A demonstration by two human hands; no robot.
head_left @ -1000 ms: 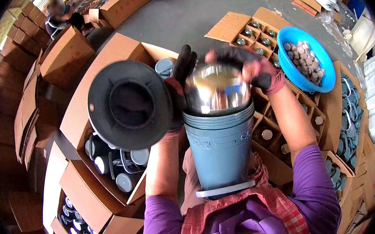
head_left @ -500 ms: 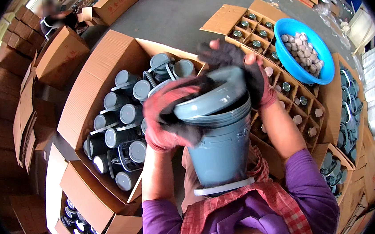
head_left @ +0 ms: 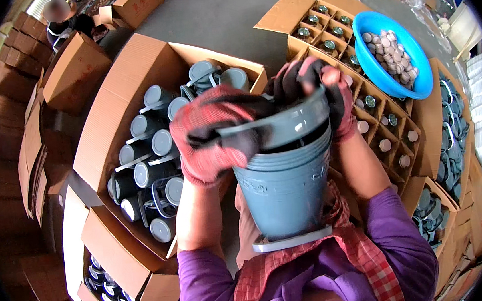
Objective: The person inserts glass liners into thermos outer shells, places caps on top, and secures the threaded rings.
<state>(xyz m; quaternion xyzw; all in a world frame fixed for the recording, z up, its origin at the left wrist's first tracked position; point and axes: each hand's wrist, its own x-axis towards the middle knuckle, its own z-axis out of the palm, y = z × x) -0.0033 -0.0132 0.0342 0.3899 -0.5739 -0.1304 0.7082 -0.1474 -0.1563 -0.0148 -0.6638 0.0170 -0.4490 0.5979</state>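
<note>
A blue-grey plastic flask body stands upright against my apron, its lower end on a pale grey flat rim. Over its ribbed mouth sits a tilted blue-grey collar, with a dark gap showing between the two on the right. My left hand, in a red and black glove, grips the collar's left side. My right hand, gloved too but with bare fingertips, curls over the collar's far right side. Fingers of both hands partly hide the collar's top, and motion blurs them slightly.
At the left an open carton holds several lidded flasks. To the right, a divided carton holds bottles, with a blue basin of pale round pieces on it. More cartons surround me; a person sits far left.
My right hand has gone from outstretched fingers to a curled grip on the collar. The collar's tilt has changed, its right side now higher. My left hand has shifted slightly left.
</note>
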